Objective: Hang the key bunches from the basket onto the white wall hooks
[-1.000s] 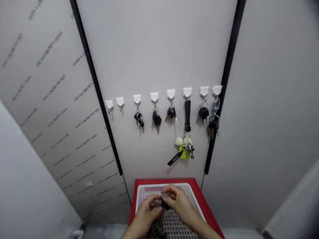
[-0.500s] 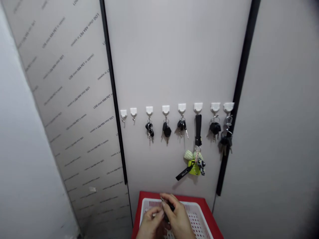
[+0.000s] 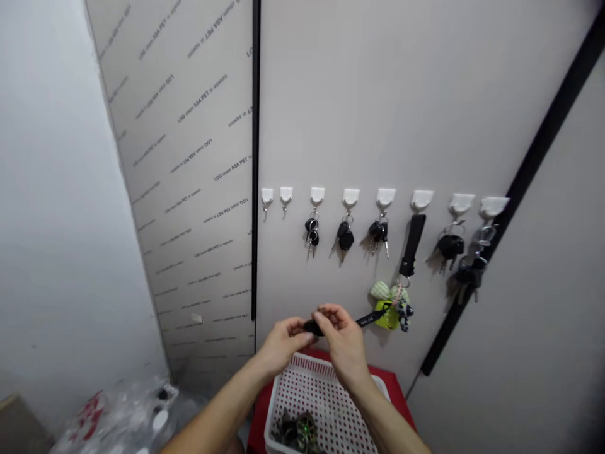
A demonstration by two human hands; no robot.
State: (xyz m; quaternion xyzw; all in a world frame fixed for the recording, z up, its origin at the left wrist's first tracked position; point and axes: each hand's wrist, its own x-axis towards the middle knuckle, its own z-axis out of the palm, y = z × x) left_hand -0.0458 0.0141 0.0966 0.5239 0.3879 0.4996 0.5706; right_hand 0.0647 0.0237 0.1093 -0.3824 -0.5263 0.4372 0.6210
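My left hand (image 3: pixel 282 343) and my right hand (image 3: pixel 344 343) meet above the front of the wall, both closed on a small black-headed key (image 3: pixel 312 327). Its blade and any ring are hidden by my fingers. Below them is a white perforated basket (image 3: pixel 309 394), with a cluster of dark keys (image 3: pixel 295 432) in its near left corner. Close behind my right hand hangs a black strap keychain (image 3: pixel 413 243), with a yellow-green charm (image 3: pixel 387 317) and a black tag (image 3: pixel 371 318).
A row of white adhesive hooks (image 3: pixel 350 197) runs along the grey panel. Bunches of keys (image 3: pixel 346 239) hang from several; the two leftmost hooks (image 3: pixel 286 197) hold nothing. The basket stands on a red surface (image 3: pixel 399 397). Clear plastic bags (image 3: pixel 127 419) lie at the lower left.
Both hands have risen from over the basket to in front of the panel, still together on the black key. The view has shifted, bringing the basket's keys and the plastic bags into sight.
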